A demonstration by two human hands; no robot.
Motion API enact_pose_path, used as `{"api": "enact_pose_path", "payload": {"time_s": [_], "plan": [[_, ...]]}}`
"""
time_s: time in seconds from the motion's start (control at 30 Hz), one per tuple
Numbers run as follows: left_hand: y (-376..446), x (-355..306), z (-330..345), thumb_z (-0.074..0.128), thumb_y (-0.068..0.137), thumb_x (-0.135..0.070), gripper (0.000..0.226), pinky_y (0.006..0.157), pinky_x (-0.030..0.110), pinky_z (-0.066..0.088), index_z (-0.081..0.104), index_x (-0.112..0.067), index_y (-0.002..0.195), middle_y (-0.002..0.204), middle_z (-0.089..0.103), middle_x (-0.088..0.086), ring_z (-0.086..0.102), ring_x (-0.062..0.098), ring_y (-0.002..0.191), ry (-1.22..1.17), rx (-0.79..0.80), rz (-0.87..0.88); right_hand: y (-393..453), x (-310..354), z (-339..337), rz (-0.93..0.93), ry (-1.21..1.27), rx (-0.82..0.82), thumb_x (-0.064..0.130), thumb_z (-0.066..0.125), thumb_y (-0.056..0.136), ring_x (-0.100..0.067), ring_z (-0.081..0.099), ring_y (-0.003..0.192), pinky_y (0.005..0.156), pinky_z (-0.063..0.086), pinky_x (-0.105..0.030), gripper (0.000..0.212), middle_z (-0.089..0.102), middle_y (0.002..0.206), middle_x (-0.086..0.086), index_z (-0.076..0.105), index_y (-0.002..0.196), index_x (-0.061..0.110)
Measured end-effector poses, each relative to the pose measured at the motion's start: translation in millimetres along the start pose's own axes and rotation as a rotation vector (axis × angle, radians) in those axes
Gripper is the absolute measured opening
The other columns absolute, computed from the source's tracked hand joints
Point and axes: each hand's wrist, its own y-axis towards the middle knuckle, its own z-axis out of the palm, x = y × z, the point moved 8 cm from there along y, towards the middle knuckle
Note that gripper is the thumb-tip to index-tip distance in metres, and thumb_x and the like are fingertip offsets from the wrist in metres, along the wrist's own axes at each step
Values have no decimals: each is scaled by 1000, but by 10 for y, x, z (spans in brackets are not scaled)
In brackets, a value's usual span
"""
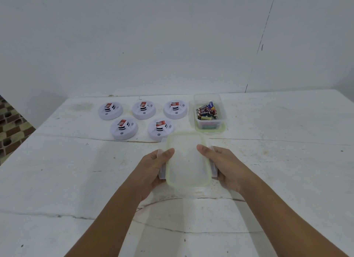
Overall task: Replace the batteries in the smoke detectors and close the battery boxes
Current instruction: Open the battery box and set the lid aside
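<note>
White wall fills the upper half of the head view, with a thin dark crack running down it at the right, and a patch of brown patterned floor (pixel 11 126) shows past the left edge of the desk (pixel 277 160). That desk is white, scuffed and lined with long cracks.

Five round white smoke detectors lie near the far edge, left of the middle. Three form a back row (pixel 143 109) and two sit in a nearer row (pixel 124 128), each with a red label and dark slots on its raised centre. Just to the right of the back row stands an open clear plastic box (pixel 207 111), resting on a green-rimmed lid. Inside it lies a heap of batteries (pixel 207 112) in red, black, blue and gold wrappers.

Nearer the middle of the desk, both hands hold a second clear box with a green-rimmed lid (pixel 187 159) on top, its far end just in front of the nearest detector on the right. The left hand (pixel 153 168) grips the box's left side, thumb lying over the lid's edge and fingers curled below. The right hand (pixel 224 166) grips the right side the same way, thumb on the lid. Whether the lid's clips are latched cannot be told, and nothing of the contents shows through the cloudy plastic.
</note>
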Motion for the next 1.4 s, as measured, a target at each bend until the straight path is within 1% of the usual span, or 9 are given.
{"api": "enact_pose_path", "payload": {"time_s": [0.07, 0.17, 0.27, 0.43, 0.6, 0.77, 0.93, 1.2, 1.4], "plan": [[7, -43, -71, 68, 96, -44, 40, 81, 39, 60, 66, -5, 106, 109, 77, 6, 73, 24, 94, 56, -44, 33, -26, 54, 6, -55, -4, -22, 45, 78, 90, -44, 70, 94, 89, 61, -46, 61, 67, 105, -37, 58, 100, -11], [-2, -178, -155, 65, 96, -46, 37, 95, 45, 54, 72, -12, 107, 109, 76, 4, 69, 27, 99, 59, -93, 71, -88, 192, -19, -139, -39, -79, 39, 74, 95, -27, 52, 69, 62, 42, -31, 41, 54, 76, -16, 50, 76, 12], [-71, -356, -141, 70, 72, -37, 22, 81, 38, 47, 75, -18, 80, 94, 59, 8, 50, 23, 83, 4, -97, 121, -233, 473, 27, -250, 27, -71, 31, 71, 98, -31, 68, 83, 83, 57, -39, 26, 73, 95, -13, 63, 93, 7], [-88, -413, -44, 58, 89, -22, 11, 78, 29, 43, 69, -23, 93, 102, 58, -2, 48, 16, 82, 205, -166, 200, -498, 956, 131, -359, 257, -10, 17, 63, 102, -8, 59, 54, 51, 49, -20, 21, 68, 75, 3, 66, 81, 20], [38, -195, 202, 68, 96, -45, 49, 69, 25, 37, 31, -27, 122, 117, 44, 0, 50, 18, 102, 581, -119, 134, -668, 1277, 36, -455, 203, -48, 18, 59, 102, -26, 70, 90, 72, 54, -34, 17, 69, 91, -5, 58, 85, 17], [74, -282, 151, 46, 102, -11, 26, 57, 27, 36, 30, -19, 120, 81, 43, 3, 44, 16, 66, 607, -214, 205, -717, 1428, -157, -563, -401, -304, 23, 61, 94, -15, 40, 67, 66, 34, -35, 24, 45, 74, 4, 44, 81, 13], [-3, -465, -177, 52, 99, -8, 24, 59, 34, 38, 36, -20, 114, 83, 46, 9, 45, 19, 66, 470, -314, 278, -474, 984, 69, -412, -844, -250, 28, 60, 93, -20, 51, 66, 64, 43, -36, 20, 57, 73, 2, 46, 86, 14], [-158, -824, -486, 54, 99, -3, 27, 61, 33, 42, 46, -19, 119, 89, 54, 7, 50, 22, 66, 293, -372, 338, 12, 223, 462, -194, -991, -59, 50, 47, 103, -23, 68, 84, 73, 54, -38, 27, 71, 97, 2, 55, 98, 24], [-67, -739, -222, 57, 98, -7, 25, 62, 33, 42, 50, -21, 118, 80, 53, 5, 50, 19, 65, 402, -236, 281, -32, 327, 158, -282, -734, -178, 33, 55, 101, -6, 54, 60, 56, 39, -20, 23, 68, 72, 8, 60, 82, 21]]}}
